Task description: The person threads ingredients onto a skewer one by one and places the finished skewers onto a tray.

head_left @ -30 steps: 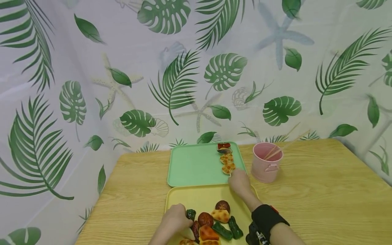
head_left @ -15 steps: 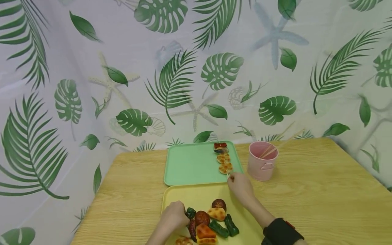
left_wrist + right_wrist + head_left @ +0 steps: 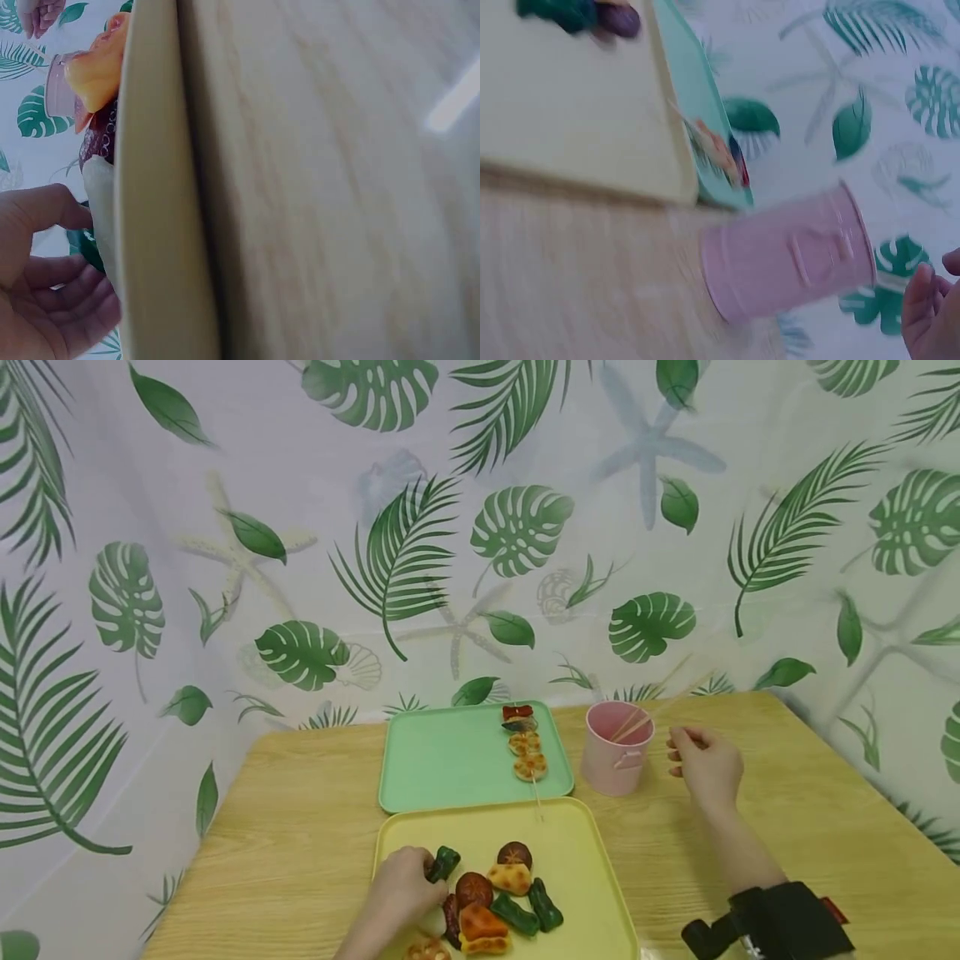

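My left hand (image 3: 401,889) is over the left part of the yellow tray (image 3: 592,877), its thumb and fingers pinching a dark green toy pepper (image 3: 444,863). Beside it lie a brown mushroom (image 3: 474,890), an orange-yellow piece (image 3: 483,928) and two more green peppers (image 3: 545,904). To the right of the pink bucket (image 3: 613,768), my right hand (image 3: 708,768) is raised with loosely curled fingers and nothing visible in them. Thin wooden sticks (image 3: 632,727) lean out of the bucket. A loaded skewer (image 3: 530,767) rests on the green tray (image 3: 450,768), its bare end reaching over the yellow one.
Both trays stand on a wood-grain table (image 3: 300,827), the green one behind the yellow. A leaf-printed sheet (image 3: 420,635) hangs behind the table and along its left. Another mushroom (image 3: 514,855) and a yellow wedge (image 3: 510,878) lie mid-tray.
My right hand has let go of the skewer's stick and moved right, past the bucket. My left hand has lifted the pepper slightly away from the mushroom. The head view has turned rightward.
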A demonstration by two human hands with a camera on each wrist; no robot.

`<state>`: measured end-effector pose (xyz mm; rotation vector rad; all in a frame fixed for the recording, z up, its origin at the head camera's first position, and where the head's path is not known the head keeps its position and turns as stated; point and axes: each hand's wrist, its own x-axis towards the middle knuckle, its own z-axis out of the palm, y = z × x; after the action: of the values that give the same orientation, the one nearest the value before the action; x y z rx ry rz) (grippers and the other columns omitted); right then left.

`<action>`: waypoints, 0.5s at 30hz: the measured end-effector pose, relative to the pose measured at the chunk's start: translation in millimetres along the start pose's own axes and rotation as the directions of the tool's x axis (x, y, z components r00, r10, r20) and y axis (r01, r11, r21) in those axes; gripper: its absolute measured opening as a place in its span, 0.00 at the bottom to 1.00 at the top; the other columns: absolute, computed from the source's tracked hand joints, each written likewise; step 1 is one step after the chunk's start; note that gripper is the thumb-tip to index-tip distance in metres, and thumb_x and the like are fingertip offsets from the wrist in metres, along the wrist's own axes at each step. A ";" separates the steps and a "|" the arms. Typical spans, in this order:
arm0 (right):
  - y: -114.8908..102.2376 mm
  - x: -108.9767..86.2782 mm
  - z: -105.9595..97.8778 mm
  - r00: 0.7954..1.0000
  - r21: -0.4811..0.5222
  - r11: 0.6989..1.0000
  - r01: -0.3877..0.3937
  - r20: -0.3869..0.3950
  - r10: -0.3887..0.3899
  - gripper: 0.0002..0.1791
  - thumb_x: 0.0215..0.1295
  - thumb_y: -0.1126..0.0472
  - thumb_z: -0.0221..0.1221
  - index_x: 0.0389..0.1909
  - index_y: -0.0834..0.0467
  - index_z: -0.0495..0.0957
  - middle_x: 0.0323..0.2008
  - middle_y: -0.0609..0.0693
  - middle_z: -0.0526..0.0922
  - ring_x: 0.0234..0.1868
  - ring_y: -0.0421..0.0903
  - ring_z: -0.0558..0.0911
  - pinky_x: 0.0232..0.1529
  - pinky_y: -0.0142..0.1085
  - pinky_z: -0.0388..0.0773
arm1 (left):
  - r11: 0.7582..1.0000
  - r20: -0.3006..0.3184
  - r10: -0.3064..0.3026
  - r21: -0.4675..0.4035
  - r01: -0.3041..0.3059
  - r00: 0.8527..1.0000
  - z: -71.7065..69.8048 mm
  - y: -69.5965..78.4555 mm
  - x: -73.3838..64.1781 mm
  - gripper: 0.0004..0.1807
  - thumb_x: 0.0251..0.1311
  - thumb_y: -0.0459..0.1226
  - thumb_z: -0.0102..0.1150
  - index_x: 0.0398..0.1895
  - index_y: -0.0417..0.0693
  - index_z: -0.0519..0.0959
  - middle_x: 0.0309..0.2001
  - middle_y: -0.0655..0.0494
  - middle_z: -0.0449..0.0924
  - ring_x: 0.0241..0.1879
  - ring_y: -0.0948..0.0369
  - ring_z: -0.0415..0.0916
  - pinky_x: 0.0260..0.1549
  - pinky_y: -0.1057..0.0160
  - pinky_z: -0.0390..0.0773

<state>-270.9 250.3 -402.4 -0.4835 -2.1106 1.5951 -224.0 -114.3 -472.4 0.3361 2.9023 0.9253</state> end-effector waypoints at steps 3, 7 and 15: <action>2.2 25.1 -5.6 0.997 -0.017 0.997 -0.076 0.012 0.076 0.24 0.67 0.54 0.52 0.52 0.70 0.73 0.26 0.40 0.78 0.22 0.28 0.76 0.24 0.25 0.76 | 0.997 -0.068 0.069 -0.011 -0.070 0.995 -3.0 -2.3 0.6 0.09 0.41 0.33 0.62 0.28 0.37 0.80 0.25 0.55 0.74 0.25 0.61 0.67 0.23 0.63 0.70; 7.3 47.7 -0.7 0.994 -0.070 0.992 -0.107 0.024 0.109 0.25 0.67 0.52 0.52 0.54 0.69 0.73 0.33 0.48 0.79 0.24 0.30 0.75 0.26 0.26 0.77 | 0.993 -0.127 0.107 -0.027 -0.111 0.986 -6.2 -4.9 -1.6 0.13 0.41 0.32 0.63 0.32 0.34 0.80 0.27 0.54 0.73 0.28 0.61 0.68 0.26 0.63 0.71; 11.7 60.7 13.4 0.995 -0.097 0.990 -0.104 -0.001 0.104 0.21 0.67 0.56 0.53 0.52 0.69 0.76 0.35 0.56 0.81 0.20 0.28 0.74 0.22 0.25 0.76 | 0.995 -0.085 0.053 -0.082 -0.060 0.995 -9.0 -11.0 -5.3 0.14 0.45 0.33 0.62 0.36 0.33 0.79 0.29 0.53 0.72 0.28 0.60 0.69 0.26 0.62 0.72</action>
<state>-328.9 274.6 -408.2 -0.6326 -2.2056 1.5557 -222.1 -129.3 -471.4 0.3843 2.9305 1.0932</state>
